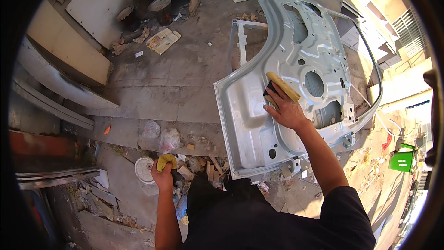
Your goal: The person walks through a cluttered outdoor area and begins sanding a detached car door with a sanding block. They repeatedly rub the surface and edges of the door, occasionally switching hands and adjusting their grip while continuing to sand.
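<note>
A light grey car door panel (249,125), with its cut-out inner side up and a window frame at the far right, lies slanted in front of me. My right hand (287,110) is on its left part, fingers closed over a long yellow sponge pad (283,86). Something dark, like a folded sheet, shows beside the pad under my fingers. Low on the left, off the panel, my left hand (163,177) grips a crumpled yellow cloth (166,160). The ends of both hands' fingers are partly hidden.
A metal stand (242,41) juts out behind the door. Clear plastic bags (169,140), a white round lid (144,170) and wood scraps litter the ground near my left hand. Dirty buckets (161,9) stand at the back left; a green bin (401,160) is far right.
</note>
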`<state>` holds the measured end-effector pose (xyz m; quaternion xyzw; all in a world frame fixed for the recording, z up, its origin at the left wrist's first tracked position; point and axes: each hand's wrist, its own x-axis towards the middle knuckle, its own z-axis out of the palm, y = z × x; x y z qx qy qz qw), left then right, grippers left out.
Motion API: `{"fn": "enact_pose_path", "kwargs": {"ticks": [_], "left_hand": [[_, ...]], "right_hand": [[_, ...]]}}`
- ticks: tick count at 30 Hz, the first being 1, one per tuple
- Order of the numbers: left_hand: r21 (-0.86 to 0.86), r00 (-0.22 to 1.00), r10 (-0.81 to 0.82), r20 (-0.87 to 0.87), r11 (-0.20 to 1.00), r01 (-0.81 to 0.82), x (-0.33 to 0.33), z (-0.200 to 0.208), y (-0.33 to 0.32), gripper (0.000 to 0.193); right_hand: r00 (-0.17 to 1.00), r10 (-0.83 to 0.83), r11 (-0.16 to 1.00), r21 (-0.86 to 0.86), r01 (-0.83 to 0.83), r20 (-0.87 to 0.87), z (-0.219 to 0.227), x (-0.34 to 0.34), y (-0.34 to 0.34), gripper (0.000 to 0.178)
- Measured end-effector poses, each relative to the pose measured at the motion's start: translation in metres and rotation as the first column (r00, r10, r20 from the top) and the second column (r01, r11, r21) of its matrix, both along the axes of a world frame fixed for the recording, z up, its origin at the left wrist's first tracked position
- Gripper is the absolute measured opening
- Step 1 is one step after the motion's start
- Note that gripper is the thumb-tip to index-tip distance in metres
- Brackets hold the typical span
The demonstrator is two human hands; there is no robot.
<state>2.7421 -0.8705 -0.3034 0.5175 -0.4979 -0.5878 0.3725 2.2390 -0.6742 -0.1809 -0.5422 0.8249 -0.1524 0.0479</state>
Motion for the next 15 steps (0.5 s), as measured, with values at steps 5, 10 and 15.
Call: {"fn": "enact_pose_path", "kwargs": {"ticks": [5, 10, 15], "left_hand": [[-0.038, 0.995, -0.079, -0.058, 0.996, 0.077, -0.013, 0.005, 0.018, 0.021], [-0.037, 0.994, -0.093, 0.053, 0.995, 0.095, -0.004, -0.001, 0.028, 0.017], [0.027, 0.999, 0.037, 0.020, 0.999, -0.038, 0.007, 0.001, 0.037, 0.021]], "right_hand": [[0.992, -0.095, 0.995, -0.022, 0.094, -0.081, -0.015, -0.026, -0.007, 0.078], [0.959, -0.188, 0.982, -0.017, 0.189, -0.214, -0.029, -0.053, -0.007, 0.081], [0.991, 0.021, 0.998, -0.058, -0.029, -0.135, -0.029, -0.036, 0.013, 0.059]]}}
